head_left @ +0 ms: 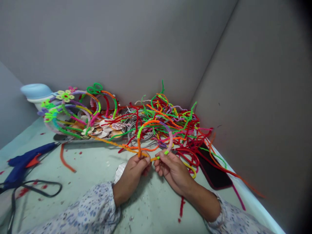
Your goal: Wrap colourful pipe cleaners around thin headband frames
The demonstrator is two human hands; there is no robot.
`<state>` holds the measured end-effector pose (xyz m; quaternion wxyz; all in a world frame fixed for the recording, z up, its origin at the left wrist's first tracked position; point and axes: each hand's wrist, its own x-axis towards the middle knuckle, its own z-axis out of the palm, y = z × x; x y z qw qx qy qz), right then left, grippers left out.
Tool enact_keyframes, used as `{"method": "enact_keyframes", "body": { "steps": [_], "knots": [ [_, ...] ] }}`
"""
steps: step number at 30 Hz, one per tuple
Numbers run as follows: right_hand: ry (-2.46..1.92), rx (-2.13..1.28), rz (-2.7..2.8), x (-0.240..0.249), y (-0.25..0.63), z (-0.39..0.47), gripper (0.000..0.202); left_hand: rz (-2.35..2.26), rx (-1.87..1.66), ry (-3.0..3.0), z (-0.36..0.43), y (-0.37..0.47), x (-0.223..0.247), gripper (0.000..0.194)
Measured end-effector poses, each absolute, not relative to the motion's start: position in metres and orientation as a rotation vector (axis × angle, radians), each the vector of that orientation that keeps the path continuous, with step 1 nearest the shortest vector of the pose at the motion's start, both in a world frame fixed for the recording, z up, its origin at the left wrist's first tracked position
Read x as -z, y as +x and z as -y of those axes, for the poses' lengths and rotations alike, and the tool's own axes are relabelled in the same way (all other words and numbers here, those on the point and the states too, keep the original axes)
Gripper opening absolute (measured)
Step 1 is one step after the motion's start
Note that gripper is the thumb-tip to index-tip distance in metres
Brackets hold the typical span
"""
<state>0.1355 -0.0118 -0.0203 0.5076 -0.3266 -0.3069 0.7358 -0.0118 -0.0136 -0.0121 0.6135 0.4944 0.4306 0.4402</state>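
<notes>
A headband (pixel 156 121) wrapped in orange, green, purple and pink pipe cleaner arches up between my two hands. My left hand (pixel 134 172) pinches its left end, with an orange-yellow pipe cleaner (pixel 109 141) passing through the fingers and trailing to the left. That same strand seems to bridge the gap between the ends. My right hand (pixel 175 170) is closed on the other end, by a bright green section. Behind the band lies a tangled heap of coloured pipe cleaners (pixel 168 112).
Wrapped headbands (pixel 83 94) with fuzzy flowers stand over a tray (pixel 85 140) of round pieces at left. Nearby are a blue glue gun (pixel 21 162) with its cord, a light-blue-lidded container (pixel 36 91), red-handled scissors (pixel 192 156) and a dark phone-like slab (pixel 214 172). Grey walls rise behind and right.
</notes>
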Motion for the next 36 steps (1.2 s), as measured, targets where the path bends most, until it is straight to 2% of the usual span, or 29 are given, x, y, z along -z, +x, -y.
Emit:
{"method": "enact_keyframes", "body": {
  "steps": [26,36],
  "knots": [
    [-0.809,-1.755,0.711,0.021,0.137,0.01,0.025,-1.188,-0.976,1.43,0.018,-0.012,0.006,0.03],
    [-0.846,-1.679,0.719,0.02,0.134,0.01,0.026,-1.146,-1.024,1.258,0.01,-0.012,0.008,0.021]
  ]
}}
